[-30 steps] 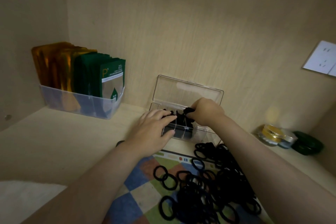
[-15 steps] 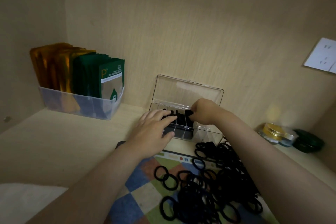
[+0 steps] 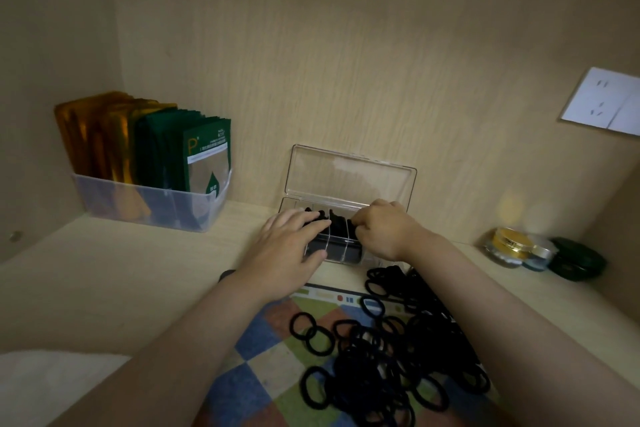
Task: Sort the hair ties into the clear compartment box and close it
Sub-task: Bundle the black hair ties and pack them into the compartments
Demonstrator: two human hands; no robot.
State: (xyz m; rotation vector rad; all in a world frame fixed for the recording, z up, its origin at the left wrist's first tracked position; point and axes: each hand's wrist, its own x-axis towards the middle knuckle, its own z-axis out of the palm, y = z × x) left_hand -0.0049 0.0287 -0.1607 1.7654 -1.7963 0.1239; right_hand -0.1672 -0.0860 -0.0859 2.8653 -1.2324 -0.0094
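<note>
**Supervisor:** Report hand status.

**Operator:** I read the left hand (image 3: 287, 253) as released. Its fingers lie straight across the left end of the clear compartment box (image 3: 341, 255) and cover the cells beneath. The right hand (image 3: 384, 232) is curled, fingertips down among black ties in a middle cell. Its knuckles hide the tips, so I cannot tell whether it pinches one.

**Supervisor:** Location of task items?

**Operator:** The box sits at frame centre against the back wall, with its lid (image 3: 349, 177) raised. The right hand hides its right end. The loose hair ties (image 3: 391, 357) are heaped on the checkered mat (image 3: 249, 392) at lower centre. The heap is cut off by the bottom edge and partly masked by the right forearm. In the dim light I cannot separate single ties.
</note>
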